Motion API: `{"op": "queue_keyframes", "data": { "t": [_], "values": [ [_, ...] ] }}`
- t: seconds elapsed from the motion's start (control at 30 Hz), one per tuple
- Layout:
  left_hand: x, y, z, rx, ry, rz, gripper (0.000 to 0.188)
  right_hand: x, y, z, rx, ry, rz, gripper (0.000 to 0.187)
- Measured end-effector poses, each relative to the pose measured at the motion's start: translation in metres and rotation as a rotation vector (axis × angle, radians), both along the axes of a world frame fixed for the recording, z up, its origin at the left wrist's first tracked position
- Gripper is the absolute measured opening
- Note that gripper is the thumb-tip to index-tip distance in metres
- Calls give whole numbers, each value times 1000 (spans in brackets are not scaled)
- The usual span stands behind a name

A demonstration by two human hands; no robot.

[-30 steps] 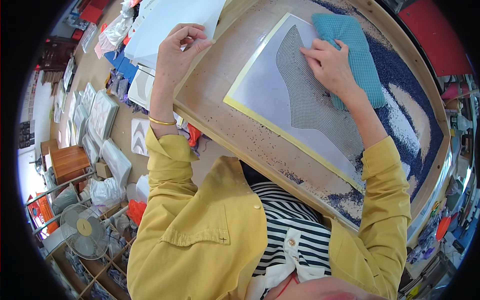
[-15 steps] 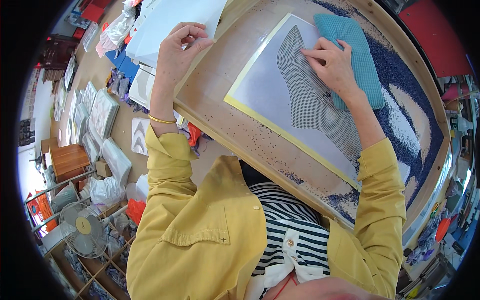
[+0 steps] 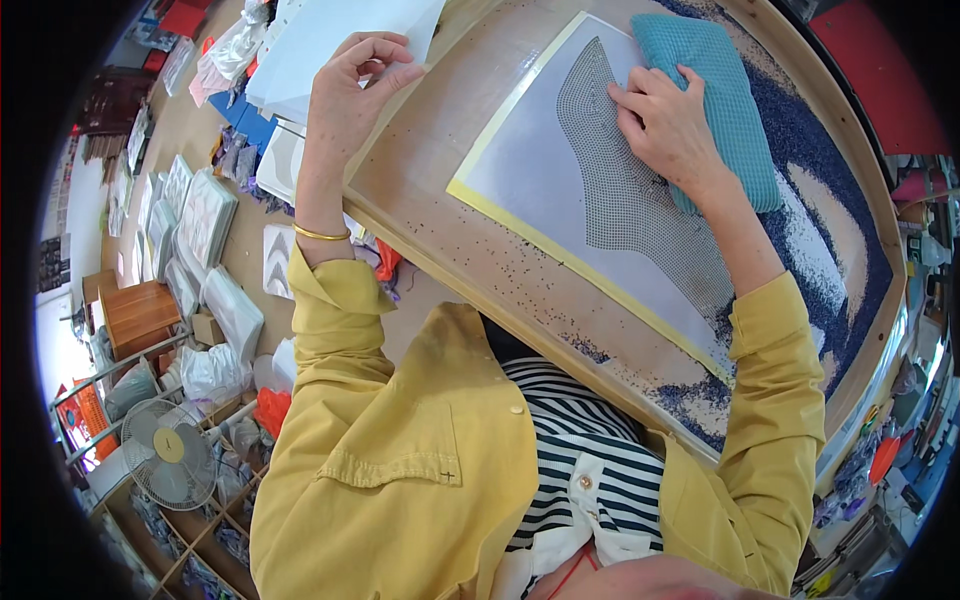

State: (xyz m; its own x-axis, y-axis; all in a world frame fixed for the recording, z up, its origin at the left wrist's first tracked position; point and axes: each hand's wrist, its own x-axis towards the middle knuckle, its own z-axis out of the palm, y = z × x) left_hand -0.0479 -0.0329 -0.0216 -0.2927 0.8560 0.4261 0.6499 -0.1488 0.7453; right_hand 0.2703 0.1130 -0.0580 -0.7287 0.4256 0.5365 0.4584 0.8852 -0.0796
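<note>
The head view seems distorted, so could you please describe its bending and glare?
Head view: dark rounded corners, the wooden tray bowed along its right rim, and bright light washing out the far-left edge.

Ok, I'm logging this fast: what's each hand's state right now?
Left hand: closed, seemingly pinching the white sheet at its edge.
Right hand: curled by the teal cushion; whether it holds anything cannot be told.

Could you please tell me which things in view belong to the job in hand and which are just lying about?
Apparently in use:
dotted sheet, by the right hand
white sheet, at the left hand
wooden tray
dark beads
teal cushion

Apparently just lying about:
fan
crumpled red plastic
stacked pale panels
white plastic bag
</note>
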Motion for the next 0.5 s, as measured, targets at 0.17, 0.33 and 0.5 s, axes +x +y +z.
{"op": "queue_keyframes", "data": {
  "t": [0.17,0.33,0.5],
  "values": [
    [2,4,2,20,10,-28,11,9,11,-2,-222,110,-30,18],
    [1,2,2,6,24,-14,11,8,15,-8,-197,153,-67,14],
    [0,0,1,-5,-18,-13,11,10,19,-4,-319,143,-180,13]
  ]
}}
